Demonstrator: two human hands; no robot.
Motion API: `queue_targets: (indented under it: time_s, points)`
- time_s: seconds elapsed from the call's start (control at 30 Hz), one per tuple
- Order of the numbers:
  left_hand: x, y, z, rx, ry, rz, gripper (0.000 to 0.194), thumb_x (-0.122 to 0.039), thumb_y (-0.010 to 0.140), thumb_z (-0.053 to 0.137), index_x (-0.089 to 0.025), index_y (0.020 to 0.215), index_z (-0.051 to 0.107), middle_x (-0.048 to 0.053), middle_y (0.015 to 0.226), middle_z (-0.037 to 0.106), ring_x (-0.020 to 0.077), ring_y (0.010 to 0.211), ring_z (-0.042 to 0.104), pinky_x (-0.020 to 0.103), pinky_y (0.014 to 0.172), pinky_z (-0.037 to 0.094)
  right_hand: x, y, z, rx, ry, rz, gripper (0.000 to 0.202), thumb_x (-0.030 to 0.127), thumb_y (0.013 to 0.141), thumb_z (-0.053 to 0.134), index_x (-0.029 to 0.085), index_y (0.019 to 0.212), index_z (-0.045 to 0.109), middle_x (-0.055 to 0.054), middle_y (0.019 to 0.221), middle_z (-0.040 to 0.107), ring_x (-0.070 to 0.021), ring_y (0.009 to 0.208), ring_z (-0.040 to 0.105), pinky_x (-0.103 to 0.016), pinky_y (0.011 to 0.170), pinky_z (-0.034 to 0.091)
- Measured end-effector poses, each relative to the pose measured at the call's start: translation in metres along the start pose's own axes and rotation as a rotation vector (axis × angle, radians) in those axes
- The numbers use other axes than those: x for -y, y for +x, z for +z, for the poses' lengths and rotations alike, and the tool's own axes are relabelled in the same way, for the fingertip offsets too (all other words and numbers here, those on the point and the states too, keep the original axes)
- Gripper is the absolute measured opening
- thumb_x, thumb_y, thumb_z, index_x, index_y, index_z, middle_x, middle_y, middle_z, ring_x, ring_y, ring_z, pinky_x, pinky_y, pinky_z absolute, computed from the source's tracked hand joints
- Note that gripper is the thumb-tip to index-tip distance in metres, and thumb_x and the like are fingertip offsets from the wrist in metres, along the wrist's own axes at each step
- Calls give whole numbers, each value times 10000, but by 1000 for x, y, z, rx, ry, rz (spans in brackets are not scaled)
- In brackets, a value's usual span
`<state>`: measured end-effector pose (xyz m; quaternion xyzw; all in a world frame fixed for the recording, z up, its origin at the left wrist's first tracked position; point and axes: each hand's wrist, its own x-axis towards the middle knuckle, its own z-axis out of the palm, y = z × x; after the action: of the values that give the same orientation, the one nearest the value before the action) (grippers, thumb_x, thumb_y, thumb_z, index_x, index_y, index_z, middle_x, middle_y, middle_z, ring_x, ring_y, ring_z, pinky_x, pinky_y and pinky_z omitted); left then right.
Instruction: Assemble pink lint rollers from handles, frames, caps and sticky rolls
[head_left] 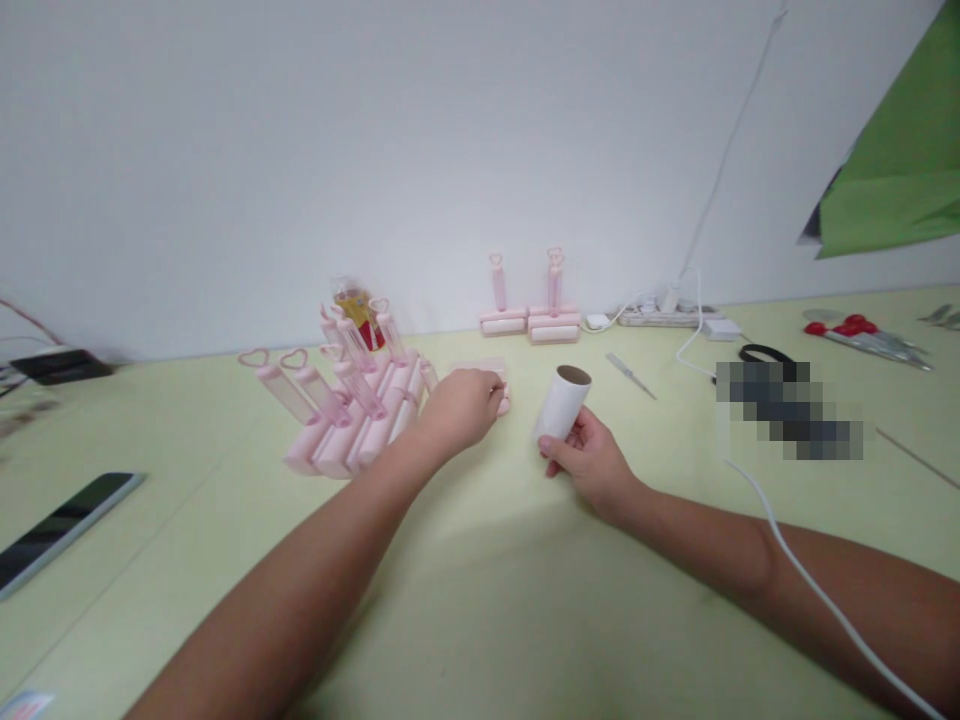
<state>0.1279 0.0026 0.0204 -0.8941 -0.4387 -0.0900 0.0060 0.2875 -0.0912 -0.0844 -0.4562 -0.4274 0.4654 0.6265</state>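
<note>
A white paper roll (562, 405) with a brown cardboard core is held tilted by my right hand (592, 455), its thumb and fingers round the lower end. My left hand (469, 400) is at a small pink piece (504, 402) on the table, its fingers bent and closed; what lies between them is too small to name. Beside my left forearm stand several pink lint rollers (345, 430) with clear pink handles and heart-shaped loops. More pink rollers (553, 322) stand at the back by the wall.
A phone (64, 525) lies at the left. A thin tool (631, 376), a power strip (664, 316) and red-handled scissors (855, 328) are at the back and right. A white cable (795, 565) crosses over my right forearm. A yellow and red packet (360, 310) is behind the rollers.
</note>
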Motion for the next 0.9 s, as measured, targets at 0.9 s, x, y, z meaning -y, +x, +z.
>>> queue_targets:
  time_s: [0.9]
  points:
    - [-3, -66, 15, 77, -705, 22, 215, -391, 954, 455, -187, 931, 519, 46, 877, 621, 176, 788, 643, 303, 693, 510, -8, 0, -2, 50, -159, -20, 445, 205, 689, 671, 165, 1119, 565, -60, 1003, 658, -209, 903, 616, -326, 755, 505]
